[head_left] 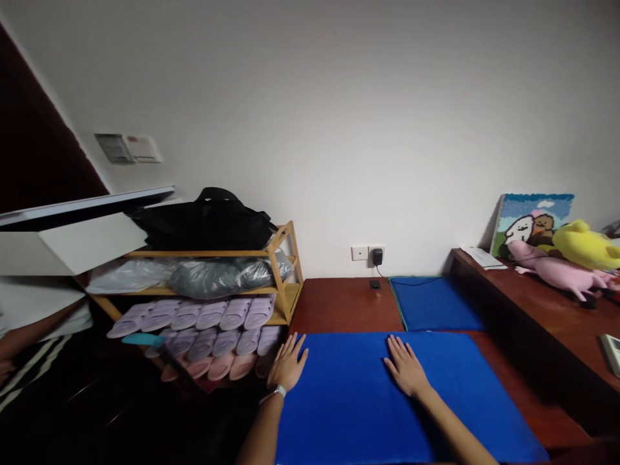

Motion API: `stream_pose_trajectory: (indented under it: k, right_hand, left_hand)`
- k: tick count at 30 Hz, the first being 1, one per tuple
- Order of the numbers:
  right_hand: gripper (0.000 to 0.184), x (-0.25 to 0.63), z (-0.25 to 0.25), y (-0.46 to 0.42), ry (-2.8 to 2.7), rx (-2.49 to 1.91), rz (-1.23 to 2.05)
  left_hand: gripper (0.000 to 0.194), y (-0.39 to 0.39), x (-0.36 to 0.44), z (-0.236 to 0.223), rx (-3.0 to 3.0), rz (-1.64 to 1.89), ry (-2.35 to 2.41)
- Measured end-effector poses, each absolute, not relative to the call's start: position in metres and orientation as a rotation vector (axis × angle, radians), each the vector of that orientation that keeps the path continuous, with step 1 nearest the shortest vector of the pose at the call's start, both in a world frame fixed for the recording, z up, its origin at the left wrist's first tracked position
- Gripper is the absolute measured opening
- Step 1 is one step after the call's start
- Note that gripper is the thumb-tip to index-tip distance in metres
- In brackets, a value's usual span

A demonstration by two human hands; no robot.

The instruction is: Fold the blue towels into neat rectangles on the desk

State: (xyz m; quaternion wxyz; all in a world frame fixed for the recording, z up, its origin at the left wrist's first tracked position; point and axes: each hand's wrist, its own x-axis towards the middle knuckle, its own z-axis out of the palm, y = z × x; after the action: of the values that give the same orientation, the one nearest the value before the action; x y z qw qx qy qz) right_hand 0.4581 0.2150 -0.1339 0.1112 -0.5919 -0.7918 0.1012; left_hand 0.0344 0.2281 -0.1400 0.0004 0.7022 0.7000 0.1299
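A large flat blue mat lies on a reddish-brown wooden surface. My left hand rests at the mat's left edge, its fingers stretched out and a band around the wrist. Farther right, my right hand lies flat on the mat with the fingers extended and the thumb apart. Neither hand holds anything. Behind the big mat is a smaller blue mat with a green edge along its left side.
Left stands a wooden rack with a black bag, plastic-wrapped bundles and several slippers. A person's arm shows at far left. A charger is plugged into the wall. Plush toys lie on the right-hand ledge.
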Motion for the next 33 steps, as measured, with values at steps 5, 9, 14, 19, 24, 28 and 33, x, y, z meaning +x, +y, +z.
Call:
stream_pose_trajectory:
  k: [5,9,14,19,24,28,33]
  right_hand:
    - [0.076,0.516,-0.139,0.230,-2.232,-2.017,0.298]
    - [0.075,0.613,-0.155,0.235,-2.034,-2.270,0.245]
    - [0.076,0.688,-0.154,0.223,-1.818,-2.465,0.233]
    - [0.076,0.666,-0.148,0.192,-1.872,-2.327,0.175]
    - [0.073,0.564,-0.145,0.147,-2.070,-1.900,0.225]
    - [0.073,0.459,-0.128,0.130,-2.227,-1.636,0.342]
    - [0.075,0.376,-0.111,0.127,-2.344,-1.542,0.423]
  left_hand:
    - [0.058,0.230,0.032,-0.143,2.210,0.404,2.197]
    - [0.057,0.230,0.032,-0.145,2.209,0.431,2.187]
    - [0.060,0.232,0.031,-0.142,2.124,0.515,2.121]
    - [0.060,0.240,0.019,-0.124,1.968,0.622,2.067]
    - [0.051,0.216,0.026,-0.112,2.040,0.710,2.007]
    - [0.044,0.167,0.058,-0.116,2.330,0.625,1.736]
    - [0.054,0.116,0.074,-0.128,2.464,0.442,1.843]
